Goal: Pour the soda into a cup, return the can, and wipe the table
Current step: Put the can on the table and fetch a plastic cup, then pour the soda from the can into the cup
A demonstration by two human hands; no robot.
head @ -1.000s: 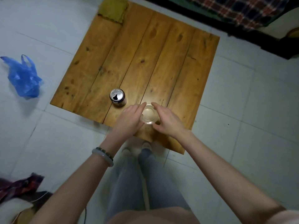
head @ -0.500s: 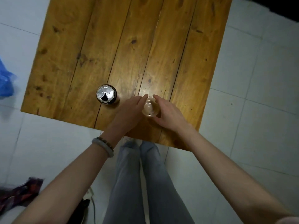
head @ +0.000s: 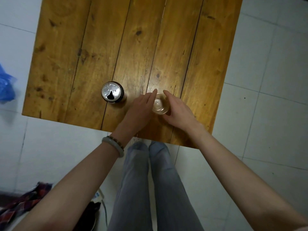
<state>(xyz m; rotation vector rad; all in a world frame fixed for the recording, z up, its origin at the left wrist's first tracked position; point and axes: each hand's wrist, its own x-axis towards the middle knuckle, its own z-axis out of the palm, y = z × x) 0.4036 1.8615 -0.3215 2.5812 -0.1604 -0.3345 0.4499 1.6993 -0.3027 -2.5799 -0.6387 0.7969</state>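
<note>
A small clear cup stands near the front edge of the wooden table, seen from straight above. My left hand lies against the cup's left side with its fingers straight. My right hand curves round the cup's right side, fingers at the far rim and thumb at the near side. An opened soda can stands upright on the table just left of my left hand, apart from it. The cup looks see-through, and I cannot tell whether it holds any liquid.
A blue plastic bag lies on the white tiled floor left of the table. A plaid cloth and a dark item sit on the floor at lower left. My legs stand at the table's front edge.
The view has tilted down and come closer to the table, so the far corner is out of frame. Both hands stay at the cup; the can has not moved.
</note>
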